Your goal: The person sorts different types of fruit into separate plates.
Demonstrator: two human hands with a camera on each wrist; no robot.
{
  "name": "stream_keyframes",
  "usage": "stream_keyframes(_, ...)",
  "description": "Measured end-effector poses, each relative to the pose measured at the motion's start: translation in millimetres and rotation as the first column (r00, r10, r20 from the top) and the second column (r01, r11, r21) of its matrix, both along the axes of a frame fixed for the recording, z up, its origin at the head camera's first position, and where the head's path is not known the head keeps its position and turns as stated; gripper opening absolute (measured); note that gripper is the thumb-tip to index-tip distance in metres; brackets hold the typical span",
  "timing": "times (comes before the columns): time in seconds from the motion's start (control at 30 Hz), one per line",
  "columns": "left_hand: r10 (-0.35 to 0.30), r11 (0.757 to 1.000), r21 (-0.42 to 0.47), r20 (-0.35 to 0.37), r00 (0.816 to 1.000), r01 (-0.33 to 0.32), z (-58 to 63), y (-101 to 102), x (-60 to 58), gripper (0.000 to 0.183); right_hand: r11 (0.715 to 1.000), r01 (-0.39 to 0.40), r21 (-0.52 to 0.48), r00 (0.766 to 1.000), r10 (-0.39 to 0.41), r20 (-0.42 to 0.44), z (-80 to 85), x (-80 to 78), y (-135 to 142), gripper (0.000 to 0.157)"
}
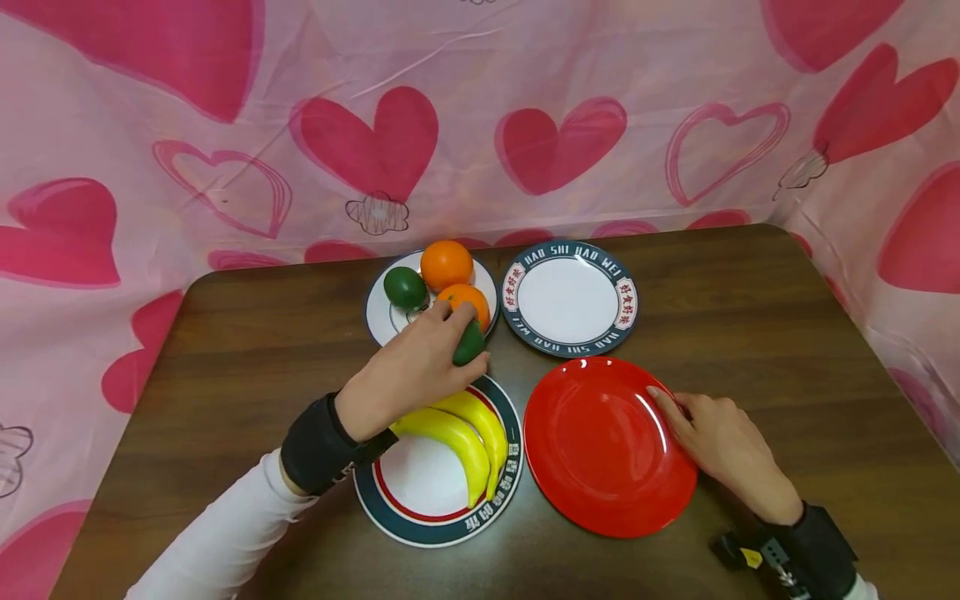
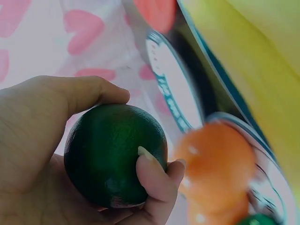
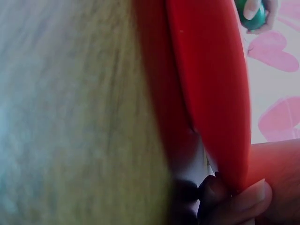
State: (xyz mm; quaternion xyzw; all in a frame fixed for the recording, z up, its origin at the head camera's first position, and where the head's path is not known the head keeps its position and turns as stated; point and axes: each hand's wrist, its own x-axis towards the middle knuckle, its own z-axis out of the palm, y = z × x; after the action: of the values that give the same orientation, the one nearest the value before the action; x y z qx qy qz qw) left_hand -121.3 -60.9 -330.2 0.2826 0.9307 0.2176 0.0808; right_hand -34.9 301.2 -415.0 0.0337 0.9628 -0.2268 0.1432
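Note:
My left hand [image 1: 423,350] grips a dark green, round fruit [image 2: 115,154], with the thumb on one side and the fingertips curled round the other. It hovers between the rear left plate [image 1: 377,321] and the near plate with the bananas. On that rear plate are two oranges [image 1: 446,265] and another green fruit [image 1: 406,288]. Two yellow bananas [image 1: 450,437] lie on the near dark-rimmed plate [image 1: 420,483], partly under my left forearm. At its right edge, my right hand [image 1: 723,437] holds the red plate [image 1: 600,442], thumb over the rim; the other fingers are mostly hidden.
A white plate with a dark lettered rim [image 1: 570,300] stands behind the red one. All of these are on a brown wooden table [image 1: 247,358]. Behind and beside it hangs a pink cloth [image 1: 465,167] with hearts. Black bands [image 1: 322,446] wrap both wrists.

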Motion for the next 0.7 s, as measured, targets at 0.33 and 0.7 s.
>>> stream_keyframes(0.33,-0.187,0.98,-0.077,0.001,0.982,0.186,2.1,51.6,24.5,0.064,1.0,0.001,-0.005,1.0,-0.001,-0.005,-0.4,1.4,-0.3,0.071)
stream_keyframes(0.7,-0.41,0.895,-0.165,0.055,0.91,0.414,-13.6,102.0,56.9,0.061,1.0,-0.002,0.0,1.0,0.002,0.01,-1.5,-0.4,1.3,0.073)
